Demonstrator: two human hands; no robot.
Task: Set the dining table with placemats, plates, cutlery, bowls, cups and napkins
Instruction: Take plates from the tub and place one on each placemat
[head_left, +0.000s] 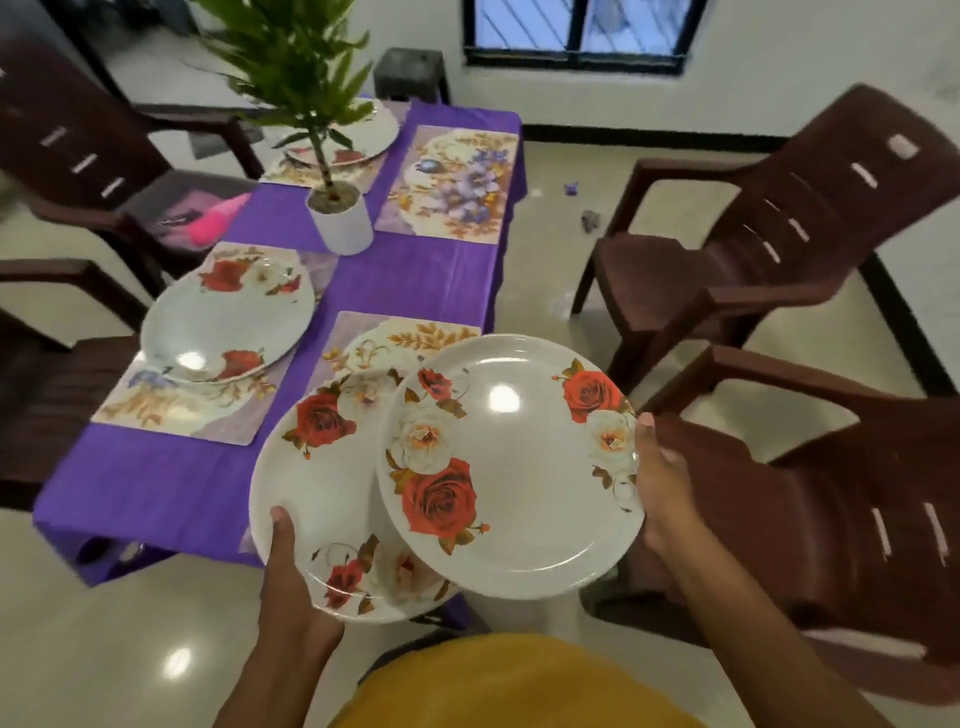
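I hold two white plates printed with red roses above the near end of the table. My left hand (288, 577) grips the near rim of the lower plate (317, 483), thumb on top. My right hand (662, 488) grips the right rim of the upper plate (519, 478), which overlaps the lower one. Under them lies the near right floral placemat (410, 338). A third plate (228, 317) rests on the near left placemat (171, 405). A fourth plate (358, 135) sits on the far left mat, partly hidden by a plant. The far right placemat (452, 182) is bare.
A purple cloth (156, 478) covers the table. A potted plant in a white pot (340, 218) stands at the middle. Brown plastic chairs (753, 249) surround the table; one on the left holds a pink object (218, 223). Small items lie on the tiled floor at the right.
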